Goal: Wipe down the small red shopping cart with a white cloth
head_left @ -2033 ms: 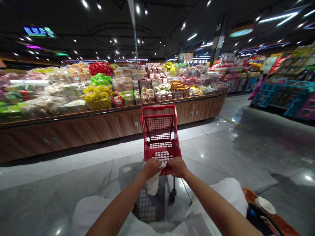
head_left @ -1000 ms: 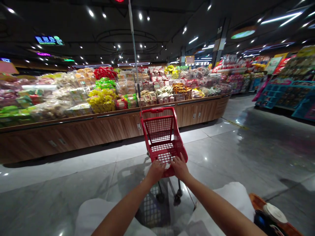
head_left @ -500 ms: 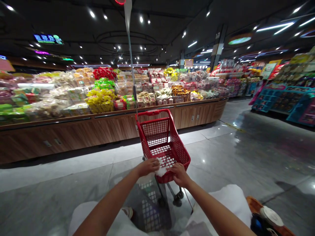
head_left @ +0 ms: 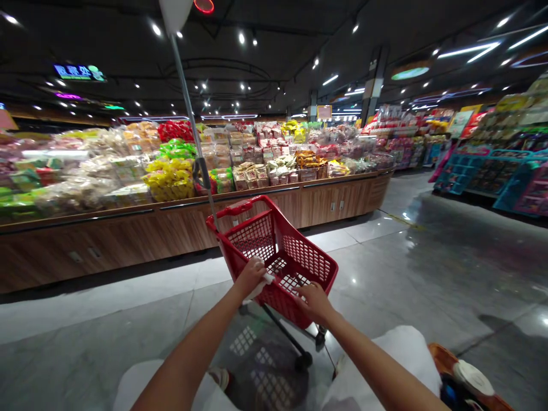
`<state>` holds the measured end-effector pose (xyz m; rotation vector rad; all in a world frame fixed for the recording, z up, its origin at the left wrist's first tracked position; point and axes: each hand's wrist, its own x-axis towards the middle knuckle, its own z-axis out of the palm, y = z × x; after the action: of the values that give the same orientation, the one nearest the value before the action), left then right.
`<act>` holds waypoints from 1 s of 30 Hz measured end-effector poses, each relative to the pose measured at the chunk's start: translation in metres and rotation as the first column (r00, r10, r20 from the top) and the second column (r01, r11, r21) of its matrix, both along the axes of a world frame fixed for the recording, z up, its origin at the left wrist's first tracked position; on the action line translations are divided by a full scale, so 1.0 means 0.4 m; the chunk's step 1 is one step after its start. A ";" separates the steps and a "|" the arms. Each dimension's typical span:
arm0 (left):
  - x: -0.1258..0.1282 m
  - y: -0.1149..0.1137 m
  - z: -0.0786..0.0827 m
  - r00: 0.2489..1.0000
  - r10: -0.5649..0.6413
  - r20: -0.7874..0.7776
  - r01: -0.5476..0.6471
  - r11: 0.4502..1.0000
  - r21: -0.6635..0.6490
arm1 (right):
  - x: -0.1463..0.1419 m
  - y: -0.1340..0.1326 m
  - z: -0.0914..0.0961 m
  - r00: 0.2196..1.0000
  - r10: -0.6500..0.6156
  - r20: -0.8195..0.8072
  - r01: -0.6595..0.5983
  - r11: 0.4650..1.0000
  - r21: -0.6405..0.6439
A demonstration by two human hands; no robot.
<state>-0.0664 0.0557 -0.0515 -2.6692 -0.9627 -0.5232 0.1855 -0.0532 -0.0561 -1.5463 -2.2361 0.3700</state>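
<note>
A small red shopping cart (head_left: 295, 242) with a lattice basket stands before me, turned at an angle, and I can see into its basket. My left hand (head_left: 252, 275) is closed on a white cloth (head_left: 261, 288), pressed against the near upper rim of the basket; part of the cloth hangs outside it. Whether it is cloth or tissue is hard to tell. My right hand (head_left: 314, 302) grips the same rim further right, fingers over the edge. A grey pole (head_left: 185, 91) rises from the cart's handle end.
A long wooden display counter (head_left: 274, 206) with heaps of packaged snacks runs behind the cart. Blue racks (head_left: 475, 171) stand at the right. At the lower right is an orange-brown container (head_left: 443, 359) with a white-lidded item (head_left: 473, 377). Grey shiny floor (head_left: 385, 274) lies around.
The cart has turned, its handle end and pole swinging left and nearer. My left hand has shifted left along the rim with the white cloth; my right hand stays on the basket edge.
</note>
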 end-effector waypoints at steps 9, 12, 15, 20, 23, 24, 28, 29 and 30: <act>-0.056 -0.024 0.082 0.982 0.025 -0.185 -0.013 0.997 0.070 | -0.070 0.007 0.000 0.967 -0.170 0.187 0.169 0.985 0.021; -0.133 -0.016 0.138 0.971 0.201 -0.126 -0.183 0.973 0.141 | -0.036 0.020 0.000 0.960 -0.169 0.222 0.165 0.986 0.035; -0.137 -0.030 0.147 0.944 0.296 -0.145 -0.284 0.954 0.092 | -0.030 0.032 0.004 0.955 -0.187 0.230 0.183 0.982 0.039; -0.030 -0.036 0.134 0.950 0.194 -0.244 -0.235 0.960 -0.153 | -0.025 0.040 0.005 0.955 -0.185 0.233 0.177 0.983 0.053; 0.022 -0.013 0.143 0.983 0.124 -0.136 -0.161 0.936 -0.312 | -0.014 0.035 0.002 0.964 -0.153 0.216 0.142 0.988 0.065; 0.029 -0.006 0.149 0.988 0.135 -0.069 -0.151 0.930 -0.336 | -0.011 0.032 0.000 0.965 -0.148 0.215 0.136 0.988 0.068; 0.017 0.000 0.175 0.948 0.317 0.017 -0.295 0.899 -0.325 | -0.008 0.025 -0.007 0.959 -0.154 0.239 0.140 0.987 0.075; 0.012 -0.008 0.182 0.920 0.392 0.000 -0.376 0.883 -0.281 | -0.009 0.023 -0.008 0.958 -0.154 0.242 0.140 0.987 0.072; 0.009 -0.020 0.188 0.893 0.449 -0.009 -0.440 0.871 -0.217 | -0.009 0.022 -0.008 0.959 -0.153 0.240 0.140 0.988 0.070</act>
<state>-0.0629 0.0476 0.0236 -2.4856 -1.6738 -0.3886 0.1818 -0.0443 -0.0592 -1.8015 -2.2697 0.0791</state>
